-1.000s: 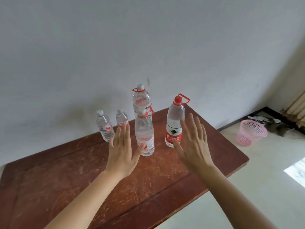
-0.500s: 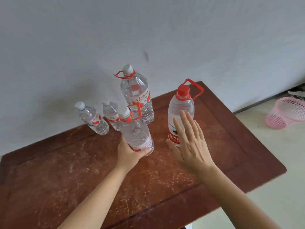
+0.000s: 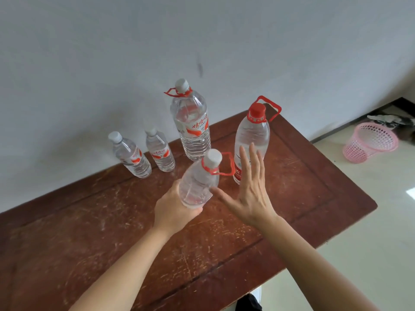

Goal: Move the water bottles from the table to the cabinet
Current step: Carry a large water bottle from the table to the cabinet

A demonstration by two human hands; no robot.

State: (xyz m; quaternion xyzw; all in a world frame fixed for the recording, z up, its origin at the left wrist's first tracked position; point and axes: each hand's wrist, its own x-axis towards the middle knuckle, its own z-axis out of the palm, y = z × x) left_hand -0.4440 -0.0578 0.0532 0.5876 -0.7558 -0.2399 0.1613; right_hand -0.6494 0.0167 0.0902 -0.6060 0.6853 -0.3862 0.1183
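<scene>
Head view: the left hand [image 3: 175, 207] has its fingers curled round the lower body of a clear water bottle [image 3: 198, 182], gripping it tilted toward the camera; the hand hides whether its base is off the table [image 3: 314, 198]. The fingers [image 3: 243, 160] of the right hand [image 3: 251, 196] are straight and spread, holding nothing, just in front of the upright red-capped bottle [image 3: 251, 138]. Behind stand a tall bottle [image 3: 193, 124] and two small bottles [image 3: 131, 157] near the wall. The cabinet is not in view. Full of water, the big ones will likely be heavy, with thin walls that give under a squeeze and smooth plastic that may slip; a wrap round the waist, or a finger through the red carry loop [image 3: 272, 108] at the neck, looks the surest hold
</scene>
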